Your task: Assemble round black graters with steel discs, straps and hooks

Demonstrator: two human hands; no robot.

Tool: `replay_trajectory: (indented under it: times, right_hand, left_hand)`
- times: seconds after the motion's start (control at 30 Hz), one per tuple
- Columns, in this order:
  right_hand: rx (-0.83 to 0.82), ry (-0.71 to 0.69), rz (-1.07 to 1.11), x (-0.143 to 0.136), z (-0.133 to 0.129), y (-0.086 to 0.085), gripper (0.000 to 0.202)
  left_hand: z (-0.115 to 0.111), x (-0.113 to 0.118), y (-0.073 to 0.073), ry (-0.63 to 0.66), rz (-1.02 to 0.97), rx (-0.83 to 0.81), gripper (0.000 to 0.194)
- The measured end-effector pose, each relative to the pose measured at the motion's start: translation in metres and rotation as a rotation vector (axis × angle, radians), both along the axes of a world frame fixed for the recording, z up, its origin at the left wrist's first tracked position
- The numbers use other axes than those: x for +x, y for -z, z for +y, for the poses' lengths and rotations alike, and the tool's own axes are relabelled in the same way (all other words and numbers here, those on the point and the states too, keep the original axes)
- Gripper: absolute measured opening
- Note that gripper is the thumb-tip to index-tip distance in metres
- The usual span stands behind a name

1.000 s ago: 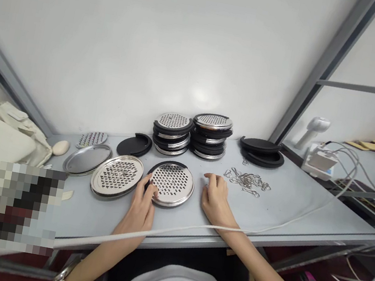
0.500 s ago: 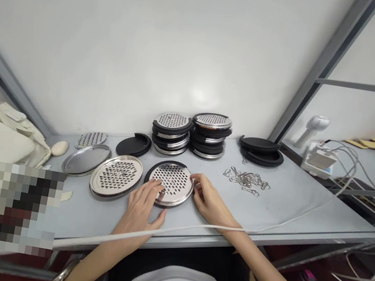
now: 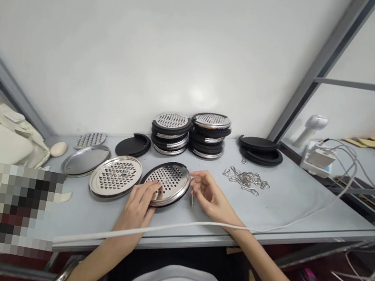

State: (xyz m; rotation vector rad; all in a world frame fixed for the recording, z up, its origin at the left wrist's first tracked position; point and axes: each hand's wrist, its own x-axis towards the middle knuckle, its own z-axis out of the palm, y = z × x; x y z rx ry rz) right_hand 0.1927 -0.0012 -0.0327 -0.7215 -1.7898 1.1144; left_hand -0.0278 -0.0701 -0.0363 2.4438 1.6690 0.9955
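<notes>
A grey table [image 3: 300, 199] bore grater stacks [image 3: 170, 133] and clips [image 3: 249, 179].
The stacks stood at the back, between black trays [image 3: 258, 144]; the clips lay loosely heaped, right.

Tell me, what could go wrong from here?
The left hand lies with its fingers on the holed face of the grater; if those holes have sharp edges, a slip might scratch them.

The small metal clip seems held only by the fingertips of the right hand, so it could drop.

The white cable crosses over both forearms and might snag one.
</notes>
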Motion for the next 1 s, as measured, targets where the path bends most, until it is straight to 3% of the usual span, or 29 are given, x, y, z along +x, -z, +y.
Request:
replay_trajectory:
  times: [0.13, 0.23, 0.3, 0.4, 0.5, 0.67, 0.87, 1.0]
  right_hand:
    - [0.032, 0.019, 0.029, 0.0, -0.001, -0.004, 0.028]
    - [0.054, 0.04, 0.046, 0.001, 0.0, -0.003, 0.025]
    - [0.074, 0.085, 0.04, 0.001, 0.001, -0.001, 0.024]
    - [0.108, 0.18, -0.012, 0.002, 0.003, 0.002, 0.02]
    - [0.158, 0.281, -0.067, 0.002, 0.003, 0.003, 0.017]
    - [0.168, 0.384, -0.065, 0.003, 0.007, 0.006, 0.016]
    - [0.133, 0.382, -0.103, 0.003, 0.009, 0.01, 0.016]
    - [0.111, 0.352, -0.155, 0.002, 0.009, 0.012, 0.017]
  left_hand:
    - [-0.003, 0.0, -0.007, -0.041, -0.006, 0.103, 0.046]
    - [-0.005, -0.001, -0.017, -0.118, -0.128, 0.141, 0.031]
    - [-0.008, -0.003, -0.023, -0.206, -0.289, 0.068, 0.026]
    - [-0.01, -0.005, -0.03, -0.279, -0.584, -0.158, 0.036]
    - [-0.008, -0.003, -0.032, -0.221, -0.787, -0.33, 0.043]
    - [-0.003, 0.001, -0.027, -0.14, -0.893, -0.458, 0.051]
    - [-0.002, 0.003, -0.024, -0.033, -0.908, -0.602, 0.051]
    - [0.001, 0.007, -0.023, -0.012, -0.978, -0.652, 0.064]
